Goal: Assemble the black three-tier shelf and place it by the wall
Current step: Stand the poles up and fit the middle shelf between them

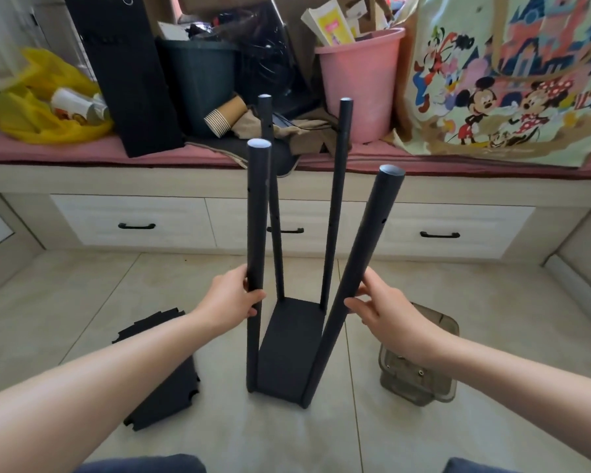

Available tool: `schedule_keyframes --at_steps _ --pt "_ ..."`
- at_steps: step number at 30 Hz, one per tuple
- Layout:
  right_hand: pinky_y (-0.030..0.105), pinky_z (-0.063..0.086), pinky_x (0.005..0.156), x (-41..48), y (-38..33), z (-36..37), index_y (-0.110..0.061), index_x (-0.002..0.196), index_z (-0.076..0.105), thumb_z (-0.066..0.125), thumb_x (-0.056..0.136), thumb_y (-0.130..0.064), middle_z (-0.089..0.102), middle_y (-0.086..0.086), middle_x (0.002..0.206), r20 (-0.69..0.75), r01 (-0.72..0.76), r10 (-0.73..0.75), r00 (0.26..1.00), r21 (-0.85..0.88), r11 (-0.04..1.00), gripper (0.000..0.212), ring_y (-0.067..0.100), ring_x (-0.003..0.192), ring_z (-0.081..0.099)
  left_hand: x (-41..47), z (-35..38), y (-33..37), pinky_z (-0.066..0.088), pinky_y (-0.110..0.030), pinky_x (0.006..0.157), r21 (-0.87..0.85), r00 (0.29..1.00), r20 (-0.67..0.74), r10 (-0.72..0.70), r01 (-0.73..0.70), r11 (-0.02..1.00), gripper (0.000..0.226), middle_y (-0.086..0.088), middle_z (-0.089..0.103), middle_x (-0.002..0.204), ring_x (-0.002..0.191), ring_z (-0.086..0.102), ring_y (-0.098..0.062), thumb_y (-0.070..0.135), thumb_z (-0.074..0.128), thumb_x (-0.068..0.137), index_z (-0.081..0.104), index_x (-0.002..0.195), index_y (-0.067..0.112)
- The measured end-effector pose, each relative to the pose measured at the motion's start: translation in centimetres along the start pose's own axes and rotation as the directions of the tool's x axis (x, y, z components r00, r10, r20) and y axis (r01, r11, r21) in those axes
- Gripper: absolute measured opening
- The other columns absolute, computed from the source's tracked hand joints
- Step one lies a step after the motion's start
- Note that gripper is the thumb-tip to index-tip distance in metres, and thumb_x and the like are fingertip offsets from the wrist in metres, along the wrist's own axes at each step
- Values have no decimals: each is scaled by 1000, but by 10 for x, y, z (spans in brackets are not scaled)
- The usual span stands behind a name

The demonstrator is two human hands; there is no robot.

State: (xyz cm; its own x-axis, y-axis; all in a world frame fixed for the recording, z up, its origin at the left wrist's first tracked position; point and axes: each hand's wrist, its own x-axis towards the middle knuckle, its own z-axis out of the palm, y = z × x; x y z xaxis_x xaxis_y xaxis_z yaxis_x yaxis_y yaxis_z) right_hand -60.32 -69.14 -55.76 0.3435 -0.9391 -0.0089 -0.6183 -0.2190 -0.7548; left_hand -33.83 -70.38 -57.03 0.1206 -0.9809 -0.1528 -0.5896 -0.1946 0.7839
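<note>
We're looking down at a pale tiled floor [82,302], and a low bench [82,179] with a pink cushion [48,148] is running across the upper half of the frame. Three drawers are showing beneath it, each wearing one black handle [136,226].

At centre frame the black base panel [290,343] is lying on the tiles, with four black poles standing up from its corners. These are the near-left pole [257,216], the near-right pole [365,250], which is leaning right, and two far poles [342,148] behind.

The left hand [229,298] is wrapping fingers and thumb around the near-left pole. The right hand [386,312] is taking the near-right pole between its thumb and lightly curled fingers.

Notched black panels [164,380] are lying at lower left, partly under the forearm, so their count is unclear. One clear plastic box [420,380] is sitting at lower right.

Up on the cushion are sitting one pink bucket [359,87], one dark bin [198,83], one yellow bag [48,97], one stack of paper cups [224,116] and one cartoon-print tote [509,80]. The print on the card [331,25] in the bucket is too small to read.
</note>
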Motion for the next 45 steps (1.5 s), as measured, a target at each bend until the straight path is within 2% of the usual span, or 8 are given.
schedule_keyframes --at_steps 4,14,22,26,32,37,41,45 --pt "7 49 71 -5 -14 6 -33 120 44 51 102 -28 64 -16 103 -6 62 -62 998 20 998 20 -3 95 64 8 -12 1 62 -27 68 -12 998 -42 53 -54 998 22 -4 59 105 81 74 -30 14 64 99 54 118 23" --pt "10 49 68 7 -66 42 -38 122 44 58 98 -33 59 -20 100 71 124 -128 989 65 990 28 -2 88 63 27 -34 -11 59 -25 71 -88 995 -96 8 -17 996 34 2 58 102 91 70 -27 15 57 102 51 136 16" --pt "15 53 75 26 -73 68 -42 92 41 58 98 -34 63 -14 98 94 141 -150 984 98 985 20 -3 89 63 40 -42 -17 57 -24 71 -110 993 -114 -36 23 994 43 -9 59 129 104 68 -28 11 56 103 48 144 11" --pt "14 53 79 31 -70 77 -43 99 49 59 97 -37 65 -17 101 126 135 -147 981 95 986 12 -6 94 63 38 -50 -25 57 -41 94 -76 996 -86 -35 29 997 44 -9 60 135 105 67 -25 10 62 99 51 142 9" --pt "11 49 79 52 -46 57 -32 110 57 64 93 -40 68 -14 105 109 39 -40 993 11 999 21 -3 97 62 23 -64 -34 56 -35 98 -38 998 -55 -15 13 999 71 -3 40 159 127 59 -27 2 64 97 33 157 20" --pt "18 45 78 62 -1 34 -21 112 61 65 93 -41 64 -8 103 43 -161 167 985 -124 979 28 9 98 61 7 -59 -43 54 -15 72 -37 999 7 -45 45 998 80 4 37 160 112 67 -21 5 64 97 20 160 27" --pt "27 43 80 69 27 13 -14 120 57 60 97 -39 59 -2 106 -101 -306 296 950 -98 947 34 15 98 56 -2 -53 -43 57 -26 89 16 986 160 -52 50 999 74 4 55 141 109 66 -13 6 65 95 29 156 26" --pt "39 47 84 76 43 -3 -5 140 31 51 101 -33 55 14 116 -202 -462 465 862 64 885 52 27 102 56 -9 -43 -34 52 -27 99 55 907 416 -60 41 998 77 9 65 125 117 63 -7 19 79 86 35 148 35"
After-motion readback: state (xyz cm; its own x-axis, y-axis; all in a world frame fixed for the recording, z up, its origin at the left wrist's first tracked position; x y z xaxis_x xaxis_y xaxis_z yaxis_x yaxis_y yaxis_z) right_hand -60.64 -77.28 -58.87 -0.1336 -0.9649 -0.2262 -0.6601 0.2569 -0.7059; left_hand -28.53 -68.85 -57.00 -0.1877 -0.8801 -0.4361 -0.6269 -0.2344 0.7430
